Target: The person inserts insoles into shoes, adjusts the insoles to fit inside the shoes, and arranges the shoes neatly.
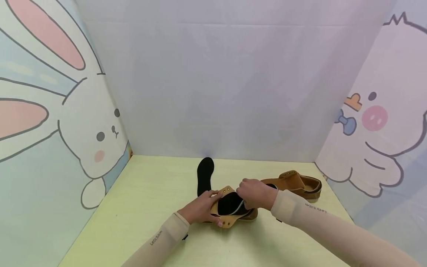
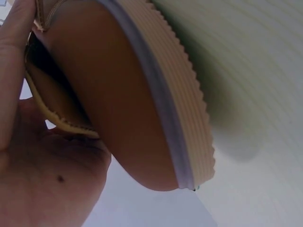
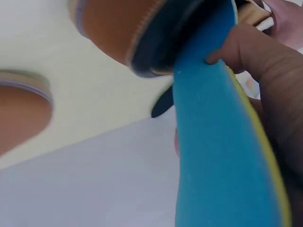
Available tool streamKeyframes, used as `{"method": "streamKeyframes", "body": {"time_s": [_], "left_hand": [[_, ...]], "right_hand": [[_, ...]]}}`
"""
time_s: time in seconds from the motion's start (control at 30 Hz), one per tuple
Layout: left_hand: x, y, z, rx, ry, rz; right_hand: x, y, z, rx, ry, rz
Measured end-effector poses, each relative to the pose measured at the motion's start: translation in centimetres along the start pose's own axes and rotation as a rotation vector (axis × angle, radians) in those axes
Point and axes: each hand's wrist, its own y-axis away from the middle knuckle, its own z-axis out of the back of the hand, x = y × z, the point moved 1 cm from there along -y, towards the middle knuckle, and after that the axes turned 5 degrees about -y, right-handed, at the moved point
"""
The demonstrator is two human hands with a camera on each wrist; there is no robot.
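Observation:
My left hand (image 1: 199, 207) grips a brown shoe (image 1: 249, 216) near its laceless eyelet flaps, thumb on the near side and fingers on the far side. In the left wrist view the brown upper (image 2: 109, 99) and ridged pale sole show beside the palm. An insole (image 3: 215, 137), blue underneath with a yellow edge, is pinched by my right hand (image 1: 256, 193). One end of it reaches into the shoe's opening, where its tip is hidden; the other sticks out past the hand.
Another black insole (image 1: 205, 174) lies flat on the pale yellow-green table (image 1: 160, 185), just behind the left hand. A second brown shoe (image 1: 305, 187) stands to the right, beyond the right forearm. A white sheet (image 1: 213, 92) closes off the back; cartoon-printed panels flank both sides.

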Motion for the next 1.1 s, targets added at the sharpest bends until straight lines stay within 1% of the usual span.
{"method": "streamKeyframes", "body": {"time_s": [0.1,0.23,0.33,0.43,0.53,0.63,0.8,0.97,1.1], "left_hand": [[0.0,-0.1,0.0,-0.001,-0.001,0.000],[-0.1,-0.1,-0.1,-0.001,0.005,0.007],[-0.1,-0.1,-0.1,-0.001,0.008,0.008],[0.0,-0.1,-0.1,-0.001,0.004,0.013],[0.1,0.0,-0.2,0.000,0.009,0.020],[0.2,0.0,-0.3,0.001,0.021,0.024],[0.2,-0.1,-0.3,0.006,0.030,0.024],[0.1,-0.1,-0.2,0.005,0.033,0.029],[0.1,-0.2,-0.2,0.004,0.049,0.024]], "right_hand": [[0.2,-0.4,0.8,0.012,-0.003,0.001],[0.4,-0.9,0.8,0.020,-0.009,0.001],[0.3,-1.1,0.1,0.028,-0.050,-0.011],[0.0,-1.2,-0.7,0.030,-0.113,-0.019],[-0.2,-1.5,-1.6,0.028,-0.175,-0.014],[-0.2,-1.7,-2.3,0.012,-0.213,-0.002],[-0.1,-2.0,-3.1,-0.013,-0.220,0.010],[0.0,-2.2,-3.5,-0.036,-0.241,0.031],[0.3,-2.5,-3.9,-0.047,-0.235,0.033]]}}
